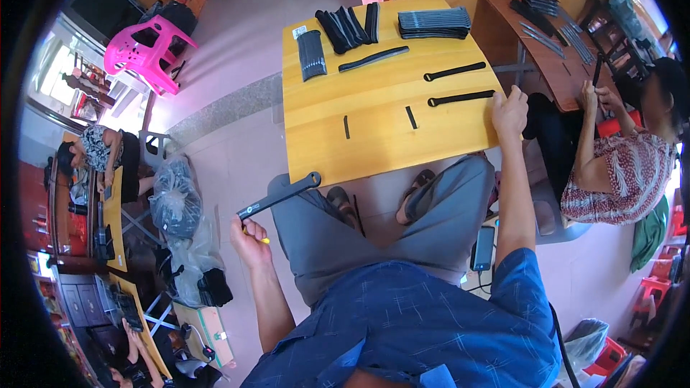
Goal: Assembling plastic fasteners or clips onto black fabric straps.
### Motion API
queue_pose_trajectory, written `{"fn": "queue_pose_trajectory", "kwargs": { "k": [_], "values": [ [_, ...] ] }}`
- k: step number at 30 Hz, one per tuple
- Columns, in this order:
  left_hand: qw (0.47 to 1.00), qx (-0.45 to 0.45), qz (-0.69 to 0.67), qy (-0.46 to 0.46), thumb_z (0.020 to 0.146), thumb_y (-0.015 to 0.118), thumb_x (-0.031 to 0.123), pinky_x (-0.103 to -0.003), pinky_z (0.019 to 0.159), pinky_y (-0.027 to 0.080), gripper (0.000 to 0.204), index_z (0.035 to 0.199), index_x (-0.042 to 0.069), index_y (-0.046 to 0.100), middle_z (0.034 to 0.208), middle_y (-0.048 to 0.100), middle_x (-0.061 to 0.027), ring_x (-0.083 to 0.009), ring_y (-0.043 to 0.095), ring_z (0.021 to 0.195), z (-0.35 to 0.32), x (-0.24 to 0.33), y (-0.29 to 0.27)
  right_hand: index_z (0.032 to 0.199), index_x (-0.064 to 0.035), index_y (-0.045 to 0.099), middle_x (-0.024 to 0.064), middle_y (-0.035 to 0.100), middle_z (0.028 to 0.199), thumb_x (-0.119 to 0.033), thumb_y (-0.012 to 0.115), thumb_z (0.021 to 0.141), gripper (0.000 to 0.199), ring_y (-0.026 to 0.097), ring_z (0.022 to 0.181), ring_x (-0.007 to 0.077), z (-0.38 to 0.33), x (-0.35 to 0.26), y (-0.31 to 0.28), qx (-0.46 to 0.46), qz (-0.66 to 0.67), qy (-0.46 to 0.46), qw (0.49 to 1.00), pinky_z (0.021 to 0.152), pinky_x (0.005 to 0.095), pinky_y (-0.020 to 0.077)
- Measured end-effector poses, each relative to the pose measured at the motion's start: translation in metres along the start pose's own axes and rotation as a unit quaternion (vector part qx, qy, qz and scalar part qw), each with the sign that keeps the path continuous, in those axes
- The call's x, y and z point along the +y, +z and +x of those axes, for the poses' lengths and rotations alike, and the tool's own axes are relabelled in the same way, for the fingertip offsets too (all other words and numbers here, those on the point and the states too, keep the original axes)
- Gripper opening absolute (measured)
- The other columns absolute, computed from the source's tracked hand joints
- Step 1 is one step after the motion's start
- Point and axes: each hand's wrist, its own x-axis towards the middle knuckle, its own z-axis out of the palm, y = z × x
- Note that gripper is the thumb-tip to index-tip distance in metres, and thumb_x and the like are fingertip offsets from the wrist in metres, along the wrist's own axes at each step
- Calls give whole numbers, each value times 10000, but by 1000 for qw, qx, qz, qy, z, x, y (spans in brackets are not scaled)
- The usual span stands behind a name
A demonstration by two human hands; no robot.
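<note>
While the person sits at the yellow wooden bench point(374, 136), the left hand point(249, 238) is held low beside the left knee, off the bench edge. Its fingers point(244, 228) are curled together around the near end of a long black strap point(279, 197); the strap runs up and to the right from the fist, its far end reaching the front-left corner of the bench. Something small and yellow point(264, 240) pokes out of the same fist on the thumb side; what it is cannot be told.

Right hand point(509, 110) rests at the right edge of the bench, fingers folded together, knuckles up. Its fingertips sit right at the end of a second black strap point(461, 98) lying flat on the bench; whether they pinch it or only touch it cannot be told. A third strap point(454, 71) of the same kind lies parallel, just beyond it.

Two short black pieces point(411, 117) lie apart on the middle of the bench. Toward the far edge: a flat stack of dark straps point(434, 22), a fanned bundle of black straps point(350, 26), a smaller dark bundle point(311, 55), and one loose long strap point(374, 58).

Another person point(618, 165) in a patterned top sits at a brown table point(553, 57) to the right. A pink plastic chair point(147, 49) stands on the floor to the left.
</note>
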Motion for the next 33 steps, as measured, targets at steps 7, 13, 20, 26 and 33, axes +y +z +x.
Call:
{"fn": "queue_pose_trajectory", "kwargs": {
  "k": [7,13,20,26,33],
  "values": [
    [999,-25,1,-22,1068,540,326,-275,445,323,372,754,132,499,575,428,23,-101,377,467,-5,-5,16,1452,-77,538,222,483,1510,-454,620,977,612,433,1414,418,-53,-55,18,-91,-16,-273,958,1148,587,350],
    [1000,-10,20,-21,1070,534,316,-278,442,325,369,755,129,489,577,426,20,-105,388,471,-5,-5,29,1457,-115,564,189,470,1544,-480,576,1004,581,384,1468,377,-25,-37,44,-127,37,-267,954,1159,623,305],
    [998,-23,49,-44,1075,517,310,-281,445,338,362,767,129,468,580,423,12,-108,398,473,0,-10,31,1474,-144,556,177,406,1606,-488,559,1015,574,340,1506,378,-11,-44,40,-156,2,-219,963,1188,639,260],
    [995,-53,56,-59,1088,502,304,-275,449,356,341,800,125,470,593,439,7,-109,414,468,4,-13,75,1559,-167,454,197,332,1650,-471,493,1055,590,303,1525,391,7,-47,67,-132,37,-236,962,1203,647,240],
    [989,-113,49,-87,1092,502,317,-265,448,362,313,848,121,490,606,456,9,-102,423,473,30,-28,108,1573,-158,431,200,329,1649,-486,467,1067,603,297,1527,394,29,-63,84,-157,-36,-246,956,1196,633,270]
  ]
}}
